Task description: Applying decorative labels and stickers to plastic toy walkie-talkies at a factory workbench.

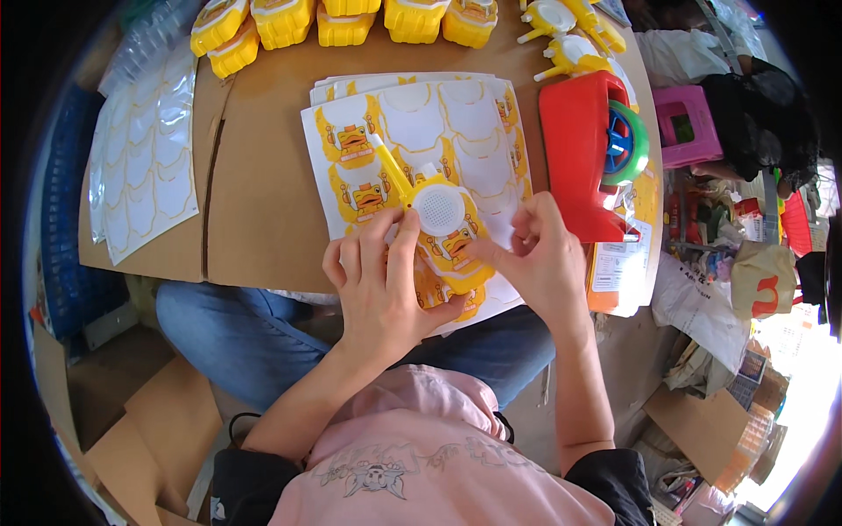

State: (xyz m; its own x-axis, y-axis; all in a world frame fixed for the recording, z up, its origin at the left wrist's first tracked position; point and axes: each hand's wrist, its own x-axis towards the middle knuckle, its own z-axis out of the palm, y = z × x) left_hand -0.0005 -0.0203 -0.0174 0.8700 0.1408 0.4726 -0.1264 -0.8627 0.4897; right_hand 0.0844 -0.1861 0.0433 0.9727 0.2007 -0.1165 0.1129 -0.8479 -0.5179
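A yellow toy walkie-talkie (pixel 469 279) with a round white speaker grille and a white-tipped antenna lies tilted over a sticker sheet. My left hand (pixel 381 280) grips it along its left side, fingers near the antenna base and thumb at the bottom end. On its lower front is a cartoon duck sticker (pixel 455 248). My right hand (pixel 539 259) rests at the toy's right edge, its thumb touching the sticker and its other fingers bent, apart from the thumb. Beneath lies a stack of sticker sheets (pixel 484 171); the top one has duck stickers and several blank, peeled-out outlines.
Several yellow toy bodies (pixel 285 22) line the table's far edge. More yellow-and-white toys (pixel 574 53) lie at the far right. A red tape dispenser (pixel 574 149) with a green-rimmed wheel stands right of the sheets. Used sticker sheets (pixel 149 175) lie left on the cardboard-covered table (pixel 263 193).
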